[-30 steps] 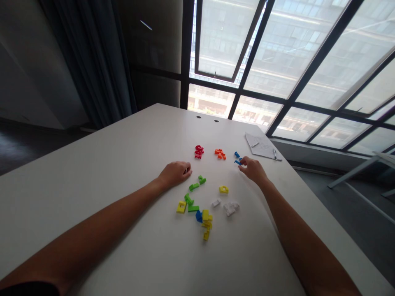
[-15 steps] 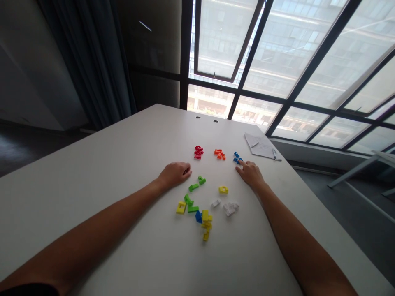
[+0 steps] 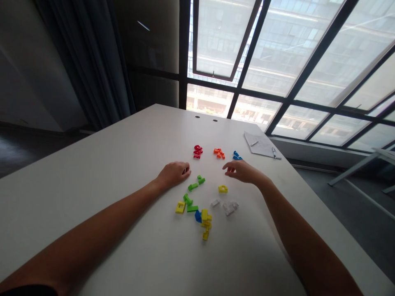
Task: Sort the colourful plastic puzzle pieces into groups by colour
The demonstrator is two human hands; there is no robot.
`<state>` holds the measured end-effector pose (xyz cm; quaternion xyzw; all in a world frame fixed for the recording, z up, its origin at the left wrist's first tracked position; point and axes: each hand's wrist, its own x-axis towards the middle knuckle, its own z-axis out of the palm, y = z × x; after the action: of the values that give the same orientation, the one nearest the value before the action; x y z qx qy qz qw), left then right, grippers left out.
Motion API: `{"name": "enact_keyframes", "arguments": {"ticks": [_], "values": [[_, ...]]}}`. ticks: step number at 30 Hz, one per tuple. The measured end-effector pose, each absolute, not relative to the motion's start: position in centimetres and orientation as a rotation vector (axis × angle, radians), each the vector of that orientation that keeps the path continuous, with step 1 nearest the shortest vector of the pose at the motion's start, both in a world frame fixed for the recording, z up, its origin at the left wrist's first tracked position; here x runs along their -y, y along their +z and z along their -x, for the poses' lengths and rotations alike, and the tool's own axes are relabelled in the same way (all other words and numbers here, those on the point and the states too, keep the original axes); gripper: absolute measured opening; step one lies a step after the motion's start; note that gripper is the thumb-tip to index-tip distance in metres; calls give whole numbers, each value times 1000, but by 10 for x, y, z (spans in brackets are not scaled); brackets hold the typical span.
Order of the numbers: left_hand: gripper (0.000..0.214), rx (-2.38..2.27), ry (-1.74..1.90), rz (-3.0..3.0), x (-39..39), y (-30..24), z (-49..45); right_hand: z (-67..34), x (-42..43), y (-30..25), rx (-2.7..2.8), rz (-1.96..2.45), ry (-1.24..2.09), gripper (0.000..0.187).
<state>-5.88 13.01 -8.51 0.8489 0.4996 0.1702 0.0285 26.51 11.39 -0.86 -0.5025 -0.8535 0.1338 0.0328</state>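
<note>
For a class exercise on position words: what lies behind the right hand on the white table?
Beyond the right hand, blue plastic pieces lie farther up the table, with orange pieces to their left. The patch beneath the hand is hidden.

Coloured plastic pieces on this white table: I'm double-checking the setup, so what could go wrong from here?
The right hand hovers near the orange plastic pieces and could knock them. The left hand rests beside the green plastic pieces, so a slide might nudge them. The yellow plastic pieces lie tight against a blue plastic piece and could get mixed up.
</note>
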Motion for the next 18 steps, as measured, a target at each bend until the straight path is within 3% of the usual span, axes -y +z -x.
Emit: {"name": "enact_keyframes", "arguments": {"ticks": [2,5,12,18], "values": [[26,-1551,519,-2618,-130,-85,59,-240,-93,7,2777,1324,662,26],[25,-1554,525,-2614,-129,-84,58,-205,-59,19,2941,1068,699,26],[24,-1554,559,-2643,-129,-84,58,-160,-10,11,3113,817,85,14],[24,-1557,566,-2648,-128,-84,57,-146,2,-8,3167,840,-143,17]]}}
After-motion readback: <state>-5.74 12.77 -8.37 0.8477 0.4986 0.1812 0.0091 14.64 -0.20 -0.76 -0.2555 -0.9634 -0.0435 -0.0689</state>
